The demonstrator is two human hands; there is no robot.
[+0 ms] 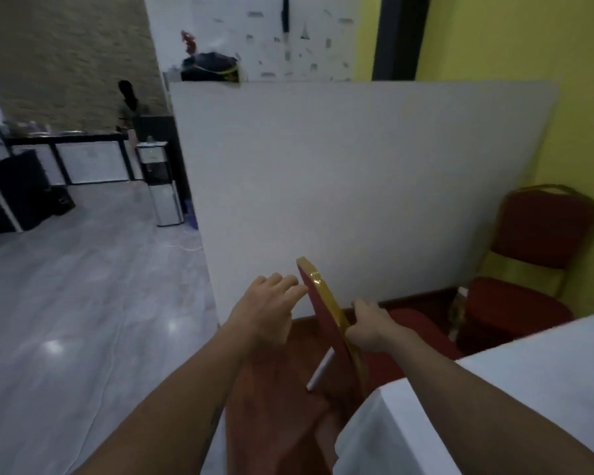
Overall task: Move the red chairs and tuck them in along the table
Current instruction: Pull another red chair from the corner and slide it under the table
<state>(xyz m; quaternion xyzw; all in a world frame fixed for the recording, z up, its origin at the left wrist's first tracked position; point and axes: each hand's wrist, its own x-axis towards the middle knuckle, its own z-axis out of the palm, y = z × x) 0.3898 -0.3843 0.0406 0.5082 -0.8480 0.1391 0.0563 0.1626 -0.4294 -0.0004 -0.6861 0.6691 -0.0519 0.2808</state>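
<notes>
Beside the white-clothed bench (546, 371), the right hand (371, 325) grips the gold frame of the near red chair (323, 303) at its backrest edge; the left hand (268, 308) hovers open just beside it, touching nothing. That rigid metal frame looks the surest hold, and likely light. Farther off, a second red chair (542, 234) stands against the yellow wall (528, 36).

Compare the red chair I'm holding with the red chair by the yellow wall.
The held chair is seen edge-on, close to the white-clothed table, with the right hand gripping its back; the left hand is open beside it. The corner chair faces the camera, untouched, against the yellow wall. Both have red upholstery and gold frames.
</notes>
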